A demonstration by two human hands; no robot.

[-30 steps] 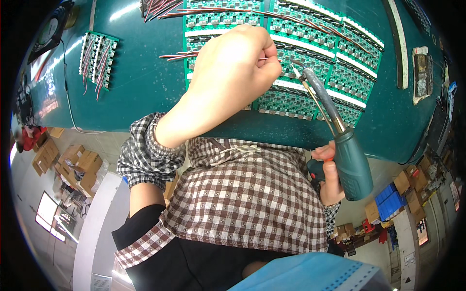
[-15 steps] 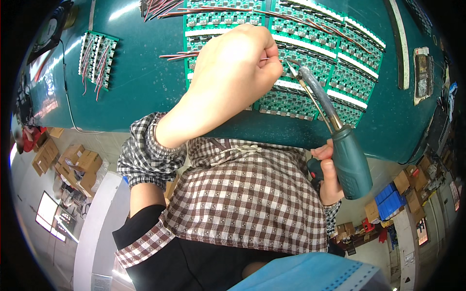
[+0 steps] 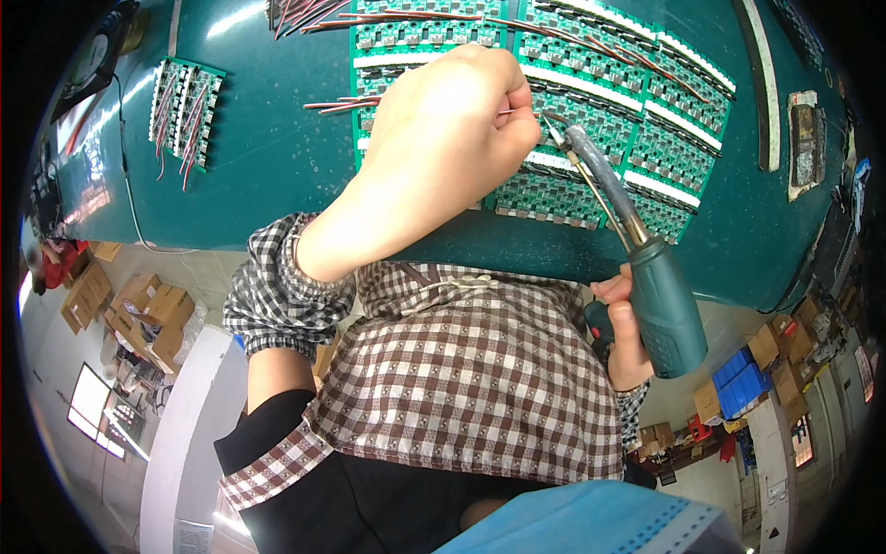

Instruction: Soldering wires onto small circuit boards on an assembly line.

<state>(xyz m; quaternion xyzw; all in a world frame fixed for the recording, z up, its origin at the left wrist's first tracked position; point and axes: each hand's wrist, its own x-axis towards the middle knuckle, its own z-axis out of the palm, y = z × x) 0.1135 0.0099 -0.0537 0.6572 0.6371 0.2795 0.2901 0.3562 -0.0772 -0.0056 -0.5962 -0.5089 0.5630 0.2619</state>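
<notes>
I can read no lettering from here; between seven and eight o'clock, a white rectangular paper sheet (image 3: 193,536) on a pale, smooth pillar (image 3: 183,443) bears illegible print.

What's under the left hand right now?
Green circuit boards show around the left hand, and thin wires stick out to its left. Whatever lies directly beneath is covered, so I can't tell.

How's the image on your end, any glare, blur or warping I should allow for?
Head view: glare streaks the green tabletop at upper left; head view: the back of the left hand is nearly washed out; head view: the soldering gun shows no obvious motion blur; head view: fisheye bending near the rim, with black corners.
</notes>
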